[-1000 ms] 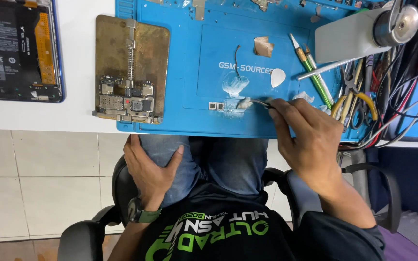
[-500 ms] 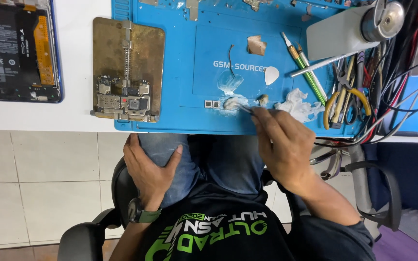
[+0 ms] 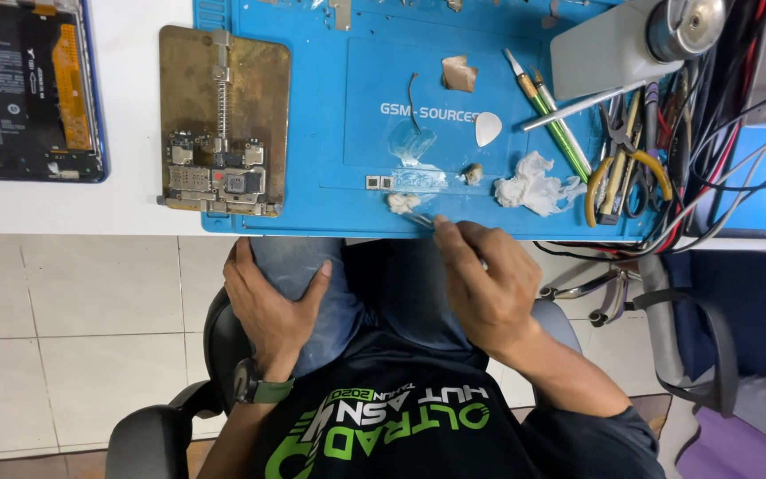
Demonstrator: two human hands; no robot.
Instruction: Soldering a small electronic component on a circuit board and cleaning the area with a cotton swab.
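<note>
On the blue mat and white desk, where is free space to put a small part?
Free: white desk between opened phone and brass holder; blue mat right of that holder. Crowded: tools and cables at right.

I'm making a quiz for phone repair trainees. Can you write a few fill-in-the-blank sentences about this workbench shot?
1. The left hand rests on the person's ____.
2. The right hand holds tweezers over a mat coloured ____.
3. The circuit board is clamped in a holder lying to the ____ of the mat's middle.
4. The opened phone lies on the ____ tabletop.

Missing words: knee; blue; left; white
</note>
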